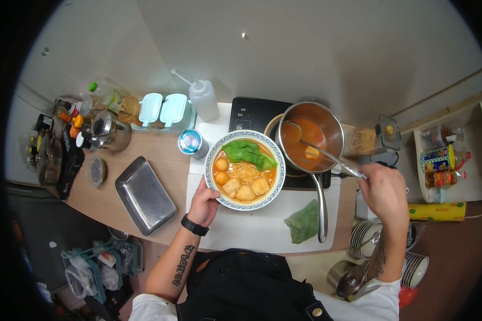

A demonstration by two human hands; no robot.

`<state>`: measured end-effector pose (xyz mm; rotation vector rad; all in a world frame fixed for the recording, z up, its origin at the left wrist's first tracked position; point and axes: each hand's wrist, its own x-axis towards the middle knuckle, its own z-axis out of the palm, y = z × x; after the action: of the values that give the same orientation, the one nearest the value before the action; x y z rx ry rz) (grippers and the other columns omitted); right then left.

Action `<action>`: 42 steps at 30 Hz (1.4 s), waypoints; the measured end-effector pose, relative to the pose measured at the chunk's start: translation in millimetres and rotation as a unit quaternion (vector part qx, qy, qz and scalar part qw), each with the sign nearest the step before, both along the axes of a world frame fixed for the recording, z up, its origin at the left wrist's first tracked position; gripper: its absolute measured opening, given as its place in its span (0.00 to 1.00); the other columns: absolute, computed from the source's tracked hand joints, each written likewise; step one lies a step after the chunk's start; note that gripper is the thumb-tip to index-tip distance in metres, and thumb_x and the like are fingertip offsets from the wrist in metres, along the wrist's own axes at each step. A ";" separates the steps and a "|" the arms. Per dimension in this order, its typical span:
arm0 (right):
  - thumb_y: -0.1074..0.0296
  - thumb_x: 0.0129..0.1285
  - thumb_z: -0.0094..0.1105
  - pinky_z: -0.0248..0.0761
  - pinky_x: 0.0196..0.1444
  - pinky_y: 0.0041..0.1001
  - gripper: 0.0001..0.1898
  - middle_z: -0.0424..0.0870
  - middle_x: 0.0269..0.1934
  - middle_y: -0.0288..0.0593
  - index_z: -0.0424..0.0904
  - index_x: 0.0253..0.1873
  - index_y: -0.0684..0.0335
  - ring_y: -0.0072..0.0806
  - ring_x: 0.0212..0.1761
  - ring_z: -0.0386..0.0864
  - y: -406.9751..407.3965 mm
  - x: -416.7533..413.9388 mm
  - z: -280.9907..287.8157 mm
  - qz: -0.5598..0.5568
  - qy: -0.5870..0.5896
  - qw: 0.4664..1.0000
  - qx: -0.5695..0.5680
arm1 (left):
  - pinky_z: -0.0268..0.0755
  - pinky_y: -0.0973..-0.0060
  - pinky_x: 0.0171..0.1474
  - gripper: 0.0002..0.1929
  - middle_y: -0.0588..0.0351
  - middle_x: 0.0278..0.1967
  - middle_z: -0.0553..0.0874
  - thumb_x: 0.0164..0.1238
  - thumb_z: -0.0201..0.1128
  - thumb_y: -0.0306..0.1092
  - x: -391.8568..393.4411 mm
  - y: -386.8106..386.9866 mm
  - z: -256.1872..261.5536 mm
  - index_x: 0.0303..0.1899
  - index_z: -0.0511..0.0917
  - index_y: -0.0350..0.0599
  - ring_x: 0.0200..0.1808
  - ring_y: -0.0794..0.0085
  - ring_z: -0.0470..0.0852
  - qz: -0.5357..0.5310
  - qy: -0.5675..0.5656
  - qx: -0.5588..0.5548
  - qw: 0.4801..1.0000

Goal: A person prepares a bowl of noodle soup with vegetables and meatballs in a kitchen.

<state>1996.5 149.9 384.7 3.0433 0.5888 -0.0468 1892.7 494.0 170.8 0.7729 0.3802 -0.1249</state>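
My left hand (205,202) grips the lower left rim of a patterned bowl (245,170). In the bowl lie noodles (244,171) in orange broth, green leaf vegetable (249,153), round balls (221,164) and puffy yellowish pieces (246,192). The handle of a metal ladle (333,156) is in my right hand (381,188). The ladle's bowl sits in orange broth inside a steel saucepan (311,136), where a yellowish piece (312,152) also shows. The saucepan stands on a black induction cooker (245,110), its handle (320,208) pointing towards me.
A green cloth (303,222) lies beside the pan handle. Left stand a can (192,143), a squeeze bottle (204,100), lidded containers (172,110), a steel tray (145,196) and a steel pot (112,130). Right are a clear container (361,140), a shelf with bottles (442,178) and stacked bowls (363,240).
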 end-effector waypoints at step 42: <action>0.71 0.56 0.66 0.74 0.35 0.40 0.06 0.80 0.30 0.46 0.81 0.38 0.62 0.45 0.32 0.82 40.2 -28.8 -34.5 0.087 0.029 0.996 0.000 | 0.68 0.64 0.71 0.38 0.51 0.69 0.73 0.58 0.56 0.26 1.8 -3.0 -7.3 0.75 0.60 0.43 0.69 0.62 0.73 -0.015 0.005 0.022 1.000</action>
<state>1967.7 190.1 350.2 2.9854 0.8564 -0.1299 1894.5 491.0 163.5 0.8212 0.3826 -0.1486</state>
